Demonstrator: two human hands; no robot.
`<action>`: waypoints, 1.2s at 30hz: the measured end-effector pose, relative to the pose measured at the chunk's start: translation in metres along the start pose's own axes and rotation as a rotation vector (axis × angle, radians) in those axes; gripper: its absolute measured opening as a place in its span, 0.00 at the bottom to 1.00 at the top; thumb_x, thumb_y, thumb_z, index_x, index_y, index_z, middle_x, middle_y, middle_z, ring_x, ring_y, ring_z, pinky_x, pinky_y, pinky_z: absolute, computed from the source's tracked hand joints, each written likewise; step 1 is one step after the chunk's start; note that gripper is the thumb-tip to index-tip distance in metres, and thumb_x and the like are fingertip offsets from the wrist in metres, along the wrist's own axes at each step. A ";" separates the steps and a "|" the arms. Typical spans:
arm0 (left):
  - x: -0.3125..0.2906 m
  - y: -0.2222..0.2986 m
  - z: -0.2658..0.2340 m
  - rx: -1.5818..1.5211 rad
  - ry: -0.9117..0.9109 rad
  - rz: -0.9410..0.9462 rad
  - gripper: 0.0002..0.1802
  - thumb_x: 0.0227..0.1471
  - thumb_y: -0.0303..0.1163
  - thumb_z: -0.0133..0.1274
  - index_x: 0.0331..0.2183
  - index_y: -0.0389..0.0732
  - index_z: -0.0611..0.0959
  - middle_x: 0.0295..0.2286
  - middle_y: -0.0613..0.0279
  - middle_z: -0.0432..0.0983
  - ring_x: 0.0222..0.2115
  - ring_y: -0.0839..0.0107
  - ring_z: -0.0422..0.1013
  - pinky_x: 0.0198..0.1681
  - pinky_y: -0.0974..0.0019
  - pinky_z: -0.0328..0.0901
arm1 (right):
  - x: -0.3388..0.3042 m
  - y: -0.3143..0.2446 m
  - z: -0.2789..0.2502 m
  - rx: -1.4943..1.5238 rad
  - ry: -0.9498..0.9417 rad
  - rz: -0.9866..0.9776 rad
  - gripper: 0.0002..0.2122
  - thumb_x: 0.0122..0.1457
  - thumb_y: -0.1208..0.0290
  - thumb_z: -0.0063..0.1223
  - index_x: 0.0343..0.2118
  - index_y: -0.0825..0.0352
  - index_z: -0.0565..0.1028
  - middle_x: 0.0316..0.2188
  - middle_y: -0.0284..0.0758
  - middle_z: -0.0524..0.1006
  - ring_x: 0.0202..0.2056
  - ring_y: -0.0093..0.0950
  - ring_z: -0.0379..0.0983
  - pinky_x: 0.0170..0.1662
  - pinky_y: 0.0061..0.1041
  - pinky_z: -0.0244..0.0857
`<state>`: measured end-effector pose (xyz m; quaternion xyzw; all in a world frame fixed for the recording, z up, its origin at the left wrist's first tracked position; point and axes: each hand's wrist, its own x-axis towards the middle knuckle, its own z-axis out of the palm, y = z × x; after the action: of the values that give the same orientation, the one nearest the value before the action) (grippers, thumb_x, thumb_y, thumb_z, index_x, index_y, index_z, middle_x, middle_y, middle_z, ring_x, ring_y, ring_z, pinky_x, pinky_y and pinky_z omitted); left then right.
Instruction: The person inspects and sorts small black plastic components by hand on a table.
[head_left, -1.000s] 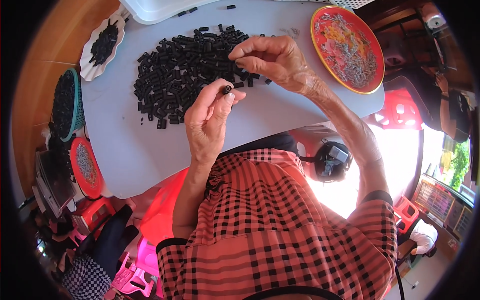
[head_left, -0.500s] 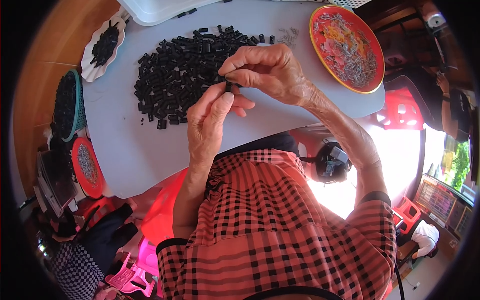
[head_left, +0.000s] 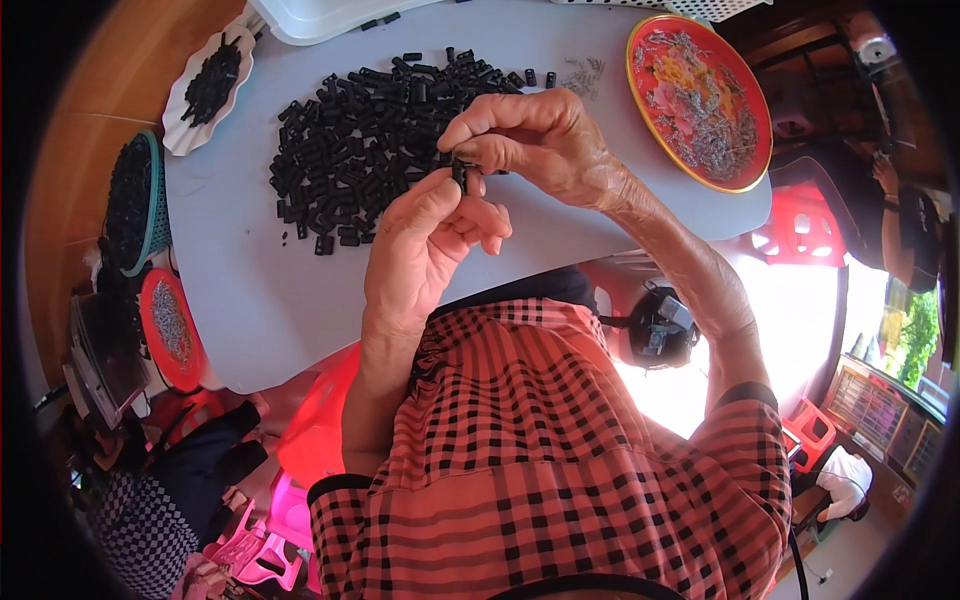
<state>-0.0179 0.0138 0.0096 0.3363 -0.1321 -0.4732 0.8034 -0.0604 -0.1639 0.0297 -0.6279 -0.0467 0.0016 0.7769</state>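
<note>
Tabletop [head_left: 270, 320], one, pale blue-grey. Across its upper middle, one broad heap of short black plastic cylinders [head_left: 345, 160], tumbled every way, too many to count. To the right, one red gold-rimmed floral plate [head_left: 638, 76], strewn with uncountable silver metal pieces [head_left: 710, 140]. To the left, one white scalloped dish [head_left: 185, 138] of thin black pieces [head_left: 212, 90]. Over the heap's near edge, right hand [head_left: 555, 140]: holds thumb and forefinger nearly together, just above the left fingertips; cannot tell whether anything sits between them. Below, left hand [head_left: 415, 240]: pinches one held cylinder [head_left: 459, 180] between thumb and forefinger, other fingers loosely curled. Dark, roughly upright, partly hidden by fingertips. Just right of the heap, two separate cylinders [head_left: 551, 79]. Beyond, one scatter of loose silver bits [head_left: 582, 75].
</note>
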 end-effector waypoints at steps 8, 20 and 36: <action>-0.001 0.002 0.002 -0.158 -0.017 -0.044 0.15 0.60 0.35 0.37 0.35 0.31 0.69 0.20 0.53 0.74 0.24 0.64 0.67 0.32 0.67 0.62 | 0.000 0.009 0.006 -0.043 0.056 -0.191 0.07 0.56 0.78 0.51 0.36 0.73 0.76 0.30 0.35 0.74 0.27 0.20 0.73 0.33 0.17 0.70; -0.009 0.003 0.005 0.053 0.127 0.001 0.15 0.60 0.34 0.38 0.36 0.30 0.72 0.25 0.54 0.75 0.27 0.67 0.69 0.34 0.68 0.64 | 0.001 0.023 0.002 -0.291 -0.012 -0.312 0.11 0.53 0.76 0.56 0.39 0.71 0.75 0.33 0.33 0.74 0.31 0.19 0.71 0.35 0.18 0.68; -0.004 -0.002 0.001 0.264 0.272 0.095 0.12 0.53 0.31 0.46 0.26 0.32 0.78 0.24 0.62 0.75 0.27 0.79 0.70 0.32 0.76 0.63 | 0.001 0.012 0.018 -0.823 0.019 -0.418 0.20 0.44 0.74 0.62 0.43 0.71 0.72 0.37 0.39 0.72 0.30 0.28 0.71 0.33 0.21 0.67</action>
<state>-0.0218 0.0157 0.0094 0.4928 -0.0989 -0.3637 0.7843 -0.0598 -0.1438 0.0220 -0.8612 -0.1619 -0.1795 0.4472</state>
